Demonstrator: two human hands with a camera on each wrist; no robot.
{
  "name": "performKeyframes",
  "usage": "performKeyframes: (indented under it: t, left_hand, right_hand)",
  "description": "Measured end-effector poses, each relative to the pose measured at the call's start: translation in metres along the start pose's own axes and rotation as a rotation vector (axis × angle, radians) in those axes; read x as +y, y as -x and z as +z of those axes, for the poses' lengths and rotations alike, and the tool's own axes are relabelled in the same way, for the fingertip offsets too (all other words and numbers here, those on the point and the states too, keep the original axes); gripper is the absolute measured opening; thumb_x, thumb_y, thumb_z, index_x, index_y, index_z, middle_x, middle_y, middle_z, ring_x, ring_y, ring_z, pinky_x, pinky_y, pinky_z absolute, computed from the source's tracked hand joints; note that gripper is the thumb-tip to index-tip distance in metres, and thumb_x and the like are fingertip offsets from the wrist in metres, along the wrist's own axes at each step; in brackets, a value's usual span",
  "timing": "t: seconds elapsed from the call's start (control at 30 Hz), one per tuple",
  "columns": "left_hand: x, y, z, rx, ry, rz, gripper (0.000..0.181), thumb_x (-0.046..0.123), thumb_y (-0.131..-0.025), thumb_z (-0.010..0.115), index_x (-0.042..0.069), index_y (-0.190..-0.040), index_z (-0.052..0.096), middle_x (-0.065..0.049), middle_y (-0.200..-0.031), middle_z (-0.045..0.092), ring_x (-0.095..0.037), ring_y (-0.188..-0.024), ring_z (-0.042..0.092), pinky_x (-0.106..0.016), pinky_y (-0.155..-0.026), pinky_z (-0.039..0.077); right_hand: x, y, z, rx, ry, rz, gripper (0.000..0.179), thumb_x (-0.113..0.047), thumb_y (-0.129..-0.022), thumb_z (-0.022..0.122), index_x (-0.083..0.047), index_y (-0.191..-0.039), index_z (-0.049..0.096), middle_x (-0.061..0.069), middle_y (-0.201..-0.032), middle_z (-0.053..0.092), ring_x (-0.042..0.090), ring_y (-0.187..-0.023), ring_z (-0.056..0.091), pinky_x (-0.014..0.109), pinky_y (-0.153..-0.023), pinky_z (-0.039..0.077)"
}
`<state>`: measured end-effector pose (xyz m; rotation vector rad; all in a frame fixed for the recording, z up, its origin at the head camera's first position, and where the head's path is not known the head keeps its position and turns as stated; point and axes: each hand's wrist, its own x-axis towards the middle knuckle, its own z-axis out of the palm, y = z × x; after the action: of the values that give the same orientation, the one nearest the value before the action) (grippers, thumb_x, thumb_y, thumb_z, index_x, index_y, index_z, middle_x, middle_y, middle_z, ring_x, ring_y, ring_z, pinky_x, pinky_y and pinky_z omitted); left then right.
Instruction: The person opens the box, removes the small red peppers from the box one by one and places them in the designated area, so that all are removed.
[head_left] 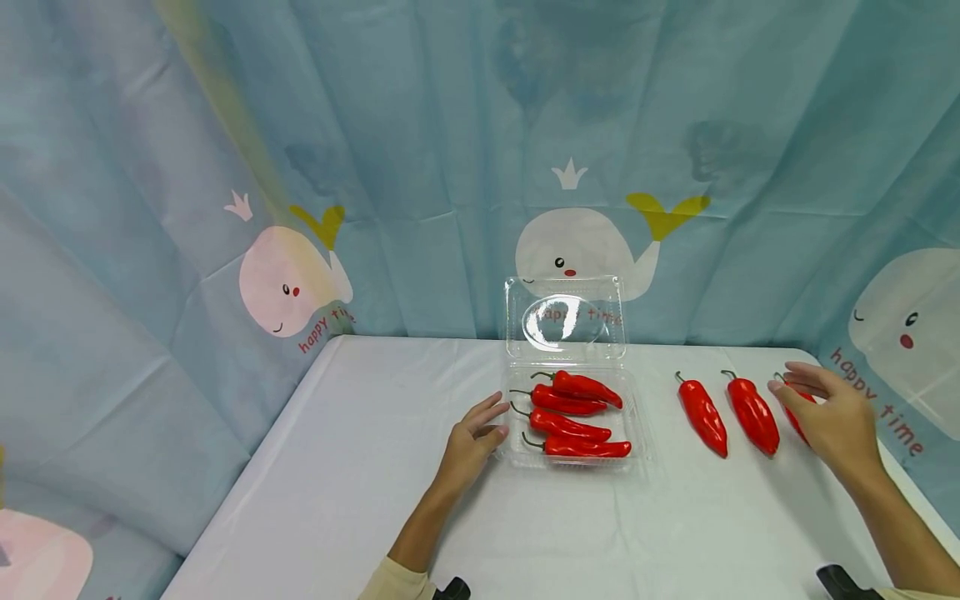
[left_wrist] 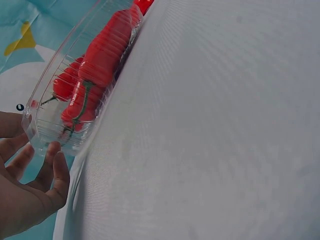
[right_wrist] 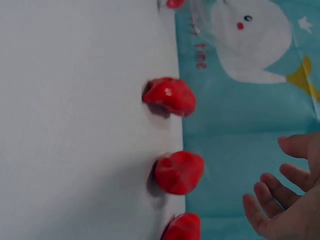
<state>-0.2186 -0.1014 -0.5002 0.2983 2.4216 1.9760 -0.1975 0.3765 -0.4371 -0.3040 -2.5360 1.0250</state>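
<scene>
A clear plastic clamshell box point(head_left: 642, 429) lies on the table with its lid point(head_left: 517, 333) raised at the back. Inside its tray rest several red peppers point(head_left: 570, 423) with dark green stems, side by side. At the box's left end is my left hand point(head_left: 468, 446), fingers loosely bent and touching or very near the rim; the left wrist view shows this hand point(left_wrist: 35, 185) too. Three more red peppers lie to the right: a left one point(head_left: 703, 417), a middle one point(head_left: 752, 415) and a right one point(head_left: 795, 422). Over the right one hovers my right hand point(head_left: 836, 417), partly covering it, with fingers spread apart.
A white cloth covers the table point(head_left: 360, 467). Behind and along the sides hangs a blue curtain point(head_left: 420, 250) printed with whales. The raised lid stands close to this curtain at the table's back edge.
</scene>
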Motion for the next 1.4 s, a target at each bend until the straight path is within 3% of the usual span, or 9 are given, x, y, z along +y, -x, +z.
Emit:
performKeyframes:
  t: [0.07,0.33,0.6,0.67,0.77,0.87,1.07,1.27,1.4]
  left_hand:
    - [0.0,0.0,0.0,0.001,-0.002,0.0,0.041,0.014,-0.104,0.066,0.007,-0.144,0.066,-0.002,-0.165,0.047,-0.031,-0.127,0.066,-0.021,-0.082,0.056]
    - [0.0,0.0,0.0,0.005,0.0,0.006,0.041,0.014,-0.103,0.067,0.006,-0.144,0.066,-0.002,-0.165,0.047,-0.032,-0.127,0.066,-0.019,-0.082,0.055]
    - [-0.001,-0.001,0.001,0.011,-0.012,-0.007,0.04,0.013,-0.104,0.066,0.007,-0.144,0.066,-0.002,-0.165,0.048,-0.032,-0.127,0.066,-0.019,-0.082,0.055]
    - [-0.002,-0.001,0.001,0.012,-0.022,-0.009,0.04,0.012,-0.104,0.066,0.006,-0.144,0.066,-0.002,-0.164,0.048,-0.032,-0.126,0.067,-0.019,-0.082,0.056]
    - [-0.002,-0.001,0.002,0.006,-0.038,-0.019,0.04,0.014,-0.104,0.066,0.008,-0.144,0.066,0.001,-0.164,0.048,-0.029,-0.127,0.066,-0.02,-0.085,0.057]
    - [-0.001,-0.001,0.002,0.004,-0.042,-0.02,0.04,0.015,-0.105,0.065,0.008,-0.145,0.066,0.003,-0.164,0.048,-0.029,-0.127,0.066,-0.021,-0.086,0.057]
    - [0.001,-0.002,0.002,0.005,-0.047,-0.038,0.041,0.015,-0.105,0.065,0.011,-0.146,0.066,0.007,-0.164,0.047,-0.026,-0.127,0.066,-0.019,-0.088,0.057]
    - [0.0,-0.001,0.001,0.008,-0.053,-0.021,0.04,0.015,-0.105,0.064,0.009,-0.145,0.066,0.002,-0.165,0.048,-0.029,-0.127,0.067,-0.021,-0.088,0.058]
    - [-0.001,-0.001,0.001,0.007,-0.055,-0.015,0.041,0.015,-0.105,0.064,0.008,-0.145,0.066,0.001,-0.165,0.048,-0.03,-0.127,0.067,-0.022,-0.088,0.058]
  right_hand:
    - [-0.006,0.002,0.002,0.002,-0.008,-0.018,0.061,-0.035,-0.107,0.062,-0.001,-0.156,0.048,0.035,-0.147,0.056,0.059,-0.129,0.052,-0.001,-0.062,0.041]
    - [-0.028,0.008,0.01,0.001,-0.029,-0.074,0.06,-0.037,-0.106,0.062,-0.005,-0.156,0.05,0.029,-0.146,0.06,0.053,-0.126,0.057,0.004,-0.077,0.046]
    - [-0.049,0.011,0.022,-0.018,-0.053,-0.139,0.059,-0.037,-0.105,0.065,-0.005,-0.153,0.053,0.027,-0.139,0.065,0.048,-0.124,0.058,0.0,-0.077,0.042]
    - [-0.053,0.013,0.025,-0.035,-0.067,-0.149,0.061,-0.037,-0.104,0.067,-0.005,-0.154,0.052,0.028,-0.139,0.064,0.049,-0.124,0.058,-0.002,-0.072,0.039]
    - [-0.059,0.014,0.028,-0.064,-0.085,-0.158,0.064,-0.036,-0.103,0.07,-0.005,-0.156,0.05,0.028,-0.141,0.063,0.051,-0.126,0.059,0.0,-0.071,0.042]
    - [-0.064,0.015,0.032,-0.083,-0.097,-0.178,0.067,-0.034,-0.101,0.072,-0.005,-0.156,0.049,0.028,-0.143,0.063,0.051,-0.126,0.06,0.003,-0.074,0.046]
    - [-0.073,0.015,0.043,-0.121,-0.134,-0.225,0.067,-0.033,-0.101,0.073,-0.005,-0.156,0.049,0.025,-0.142,0.064,0.046,-0.124,0.061,-0.002,-0.079,0.041]
    - [-0.086,0.018,0.055,-0.205,-0.189,-0.262,0.068,-0.033,-0.1,0.074,-0.006,-0.156,0.048,0.024,-0.141,0.064,0.044,-0.124,0.063,-0.001,-0.082,0.043]
    - [-0.094,0.021,0.064,-0.247,-0.211,-0.28,0.069,-0.033,-0.099,0.076,-0.005,-0.156,0.048,0.024,-0.142,0.063,0.044,-0.124,0.065,0.007,-0.083,0.052]
